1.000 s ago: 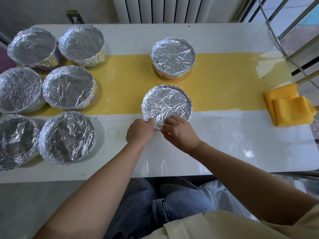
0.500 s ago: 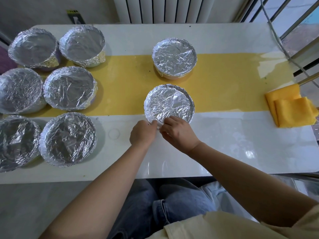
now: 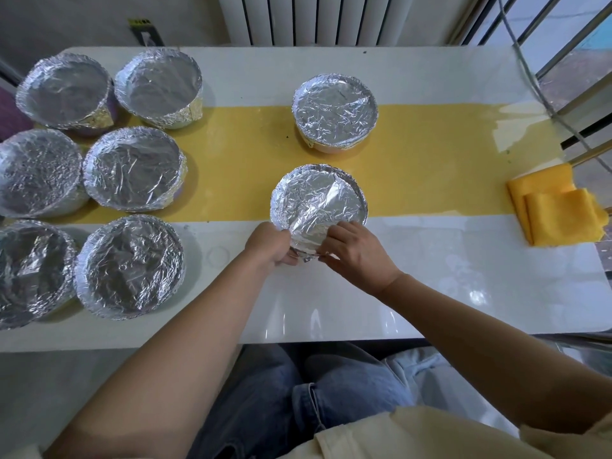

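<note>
near edge of the foil comes up

since half a second ago, the foil at the 6 o'clock rim of the foil-wrapped bowl has gone from lying tucked and flat to standing as a loose foil flap, raised and leaning back toward the centre. i read that as the cover starting to peel. the seal is broken on the near side only, and the rest of the rim from 9 round through 12 to 3 still looks crimped down, so most of the unwrapping lies ahead.

the bowl sits mid-worktop, straddling the near edge of the yellow strip, with a second bowl well apart at its 12 o'clock.

left hand is at the bowl's 7 o'clock, fingers curled in, gripping the flap's left edge down near the rim. right hand is at 5 o'clock, knuckles up, thumb and fingers pinching the flap's right edge. both forearms run in low from 6 o'clock, wrists just off the worktop.
</note>
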Available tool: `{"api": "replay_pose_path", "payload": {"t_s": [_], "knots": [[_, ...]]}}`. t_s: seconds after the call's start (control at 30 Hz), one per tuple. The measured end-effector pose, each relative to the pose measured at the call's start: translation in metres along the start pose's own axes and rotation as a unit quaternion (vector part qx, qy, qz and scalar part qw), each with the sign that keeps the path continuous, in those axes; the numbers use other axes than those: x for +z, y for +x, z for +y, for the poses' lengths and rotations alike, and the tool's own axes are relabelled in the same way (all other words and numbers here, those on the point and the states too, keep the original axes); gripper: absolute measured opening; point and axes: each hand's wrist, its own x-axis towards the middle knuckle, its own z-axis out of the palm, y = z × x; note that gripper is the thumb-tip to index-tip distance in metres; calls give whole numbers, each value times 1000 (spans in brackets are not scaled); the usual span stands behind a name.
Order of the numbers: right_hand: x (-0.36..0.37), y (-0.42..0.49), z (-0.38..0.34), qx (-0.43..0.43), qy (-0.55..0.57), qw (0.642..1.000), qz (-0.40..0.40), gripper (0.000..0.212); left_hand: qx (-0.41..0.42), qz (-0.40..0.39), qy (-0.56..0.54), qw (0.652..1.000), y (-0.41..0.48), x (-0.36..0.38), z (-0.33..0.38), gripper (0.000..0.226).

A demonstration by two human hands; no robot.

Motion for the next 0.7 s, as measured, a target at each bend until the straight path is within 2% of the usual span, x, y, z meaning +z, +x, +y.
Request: {"api": "replay_pose_path", "payload": {"t_s": [0.07,0.2,0.37,0.47,0.7], "knots": [[3,2,0,-8,-3,1000,11,20,-8,8,-12,1000,-3,0,-1,23],[8,7,-7,2,1,1000,18,17,-47,7,-46,998,-15,10,-4,41],[13,10,-13,12,15,999,33,15,-28,13,-130,991,-20,25,-7,24],[14,9,-15,22,19,999,34,17,-20,19,-127,992,-19,24,-8,24],[15,9,-16,19,-2,999,33,18,-8,-33,-113,993,-30,23,-2,18]]}}
